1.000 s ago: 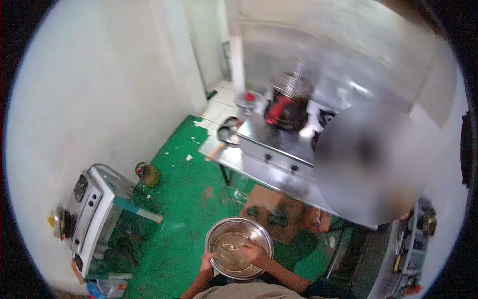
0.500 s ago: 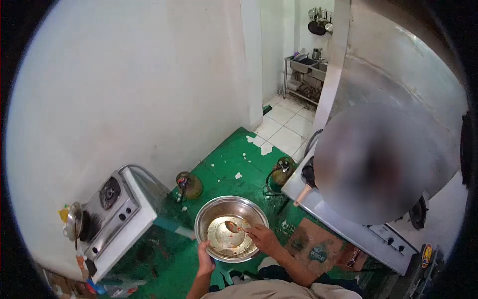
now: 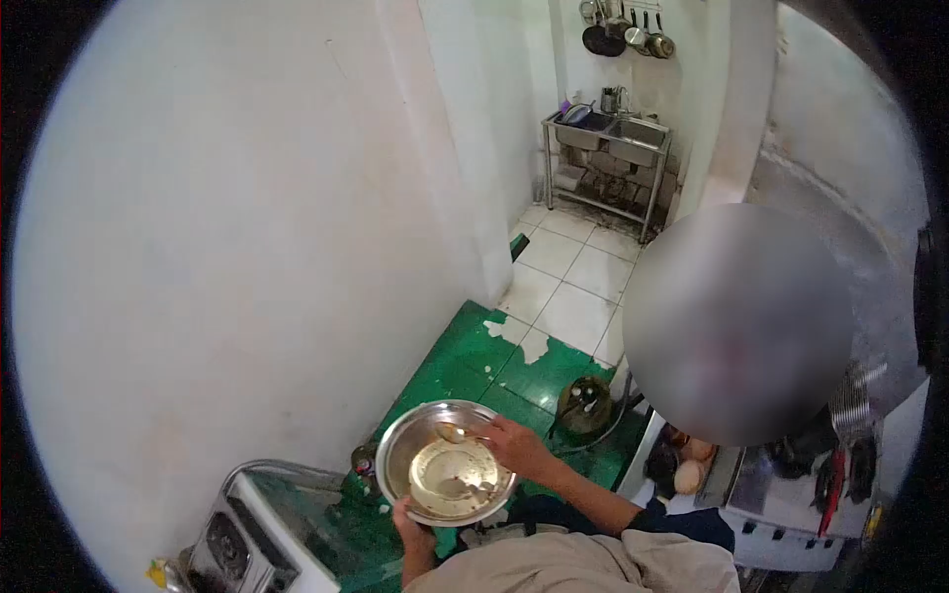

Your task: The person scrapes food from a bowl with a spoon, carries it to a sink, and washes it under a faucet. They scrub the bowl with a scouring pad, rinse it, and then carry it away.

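One wide steel bowl (image 3: 398, 455), open side up, is held in front of the person's torso, above the green floor (image 3: 450, 346). Contents of bowl: a thin, yellowish-brown wet layer (image 3: 450, 479) over the bottom, with small dark specks and streaks; depth cannot be read. Left hand (image 3: 413, 529) grips the near-left rim, thumb at the edge, remaining fingers mostly hidden by the wall. Right hand (image 3: 519, 448) reaches over the right side of the bowl, fingers closed together and pinching the handle of a metal spoon (image 3: 452, 433). Spoon head lies inside the rim, near the far wall; contact with the wall cannot be confirmed. Other containers noted: a rounded gas cylinder (image 3: 585, 407) stands on the floor to the right beyond the bowl, with a hose near it; a second cylinder (image 3: 364, 463) sits just left of the bowl, partly hidden by it. At right, several round items, pale to brown (image 3: 689, 476), are grouped on or in something dark; their holder is unclear. Near them a red-handled tool (image 3: 833, 492) lies by the stove at right (image 3: 781, 539), partly covered by a blurred disc. A stove at left (image 3: 232, 544) shows one burner. In the tiled area beyond, a two-basin sink (image 3: 633, 150) has a rounded item (image 3: 575, 114) at its left basin and a utensil holder (image 3: 611, 99) at the back; pans (image 3: 603, 40) hang above.
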The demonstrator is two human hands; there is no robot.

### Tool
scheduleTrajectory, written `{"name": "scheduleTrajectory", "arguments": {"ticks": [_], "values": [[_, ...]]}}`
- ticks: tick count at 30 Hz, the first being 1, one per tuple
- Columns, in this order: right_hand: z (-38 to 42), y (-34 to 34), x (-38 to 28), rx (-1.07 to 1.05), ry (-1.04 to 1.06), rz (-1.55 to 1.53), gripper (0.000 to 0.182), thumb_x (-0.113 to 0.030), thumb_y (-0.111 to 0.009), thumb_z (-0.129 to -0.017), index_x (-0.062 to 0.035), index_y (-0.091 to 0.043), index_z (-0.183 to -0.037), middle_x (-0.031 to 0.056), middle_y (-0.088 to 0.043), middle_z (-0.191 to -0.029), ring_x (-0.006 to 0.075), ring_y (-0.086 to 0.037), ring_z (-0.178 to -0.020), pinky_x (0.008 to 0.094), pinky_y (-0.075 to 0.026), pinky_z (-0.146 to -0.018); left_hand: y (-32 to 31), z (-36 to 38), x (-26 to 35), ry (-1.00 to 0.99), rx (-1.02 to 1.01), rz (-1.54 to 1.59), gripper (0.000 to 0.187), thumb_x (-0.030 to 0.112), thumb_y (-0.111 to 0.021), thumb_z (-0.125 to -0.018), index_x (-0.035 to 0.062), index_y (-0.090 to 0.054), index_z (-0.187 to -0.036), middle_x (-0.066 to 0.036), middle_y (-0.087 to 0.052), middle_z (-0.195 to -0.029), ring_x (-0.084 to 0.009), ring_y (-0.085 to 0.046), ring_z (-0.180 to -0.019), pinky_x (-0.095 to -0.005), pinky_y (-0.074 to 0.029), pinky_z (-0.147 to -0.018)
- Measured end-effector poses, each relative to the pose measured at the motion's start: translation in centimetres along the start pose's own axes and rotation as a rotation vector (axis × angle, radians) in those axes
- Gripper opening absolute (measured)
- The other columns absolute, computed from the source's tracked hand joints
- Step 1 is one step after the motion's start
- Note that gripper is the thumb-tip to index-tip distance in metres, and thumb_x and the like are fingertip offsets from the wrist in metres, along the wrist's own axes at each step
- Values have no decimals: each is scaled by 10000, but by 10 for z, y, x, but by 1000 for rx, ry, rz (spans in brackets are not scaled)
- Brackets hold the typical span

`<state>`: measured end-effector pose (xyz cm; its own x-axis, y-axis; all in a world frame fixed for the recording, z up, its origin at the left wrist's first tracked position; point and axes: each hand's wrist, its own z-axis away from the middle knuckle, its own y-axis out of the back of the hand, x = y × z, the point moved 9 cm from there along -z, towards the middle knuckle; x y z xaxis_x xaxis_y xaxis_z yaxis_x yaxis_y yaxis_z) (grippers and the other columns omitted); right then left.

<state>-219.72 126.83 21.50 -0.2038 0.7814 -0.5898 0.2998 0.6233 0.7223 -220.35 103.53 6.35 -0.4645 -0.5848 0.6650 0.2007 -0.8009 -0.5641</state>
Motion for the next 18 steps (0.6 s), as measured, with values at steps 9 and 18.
{"name": "scheduleTrajectory", "arguments": {"ticks": [9,18], "values": [[-188,-15,201,66,-250,105,342,-102,-570,-765,-137,-556,-1105,141,-557,-918,306,-568,-873,389,-491,-724,-176,-274,10,148,-171,-26,353,246,-490,-758,-1,-532,-1008,-124,-596,-940,-238,-583,-882,-354,-455,-806],[-330,105,386,280,-616,388,366,-175,-586,-755,-112,-543,-1113,164,-544,-941,324,-519,-932,422,-469,-775,-481,-501,-33,429,-505,-326,435,263,-524,-761,-20,-483,-1089,-136,-561,-1004,-254,-548,-919,-364,-427,-843]]}}
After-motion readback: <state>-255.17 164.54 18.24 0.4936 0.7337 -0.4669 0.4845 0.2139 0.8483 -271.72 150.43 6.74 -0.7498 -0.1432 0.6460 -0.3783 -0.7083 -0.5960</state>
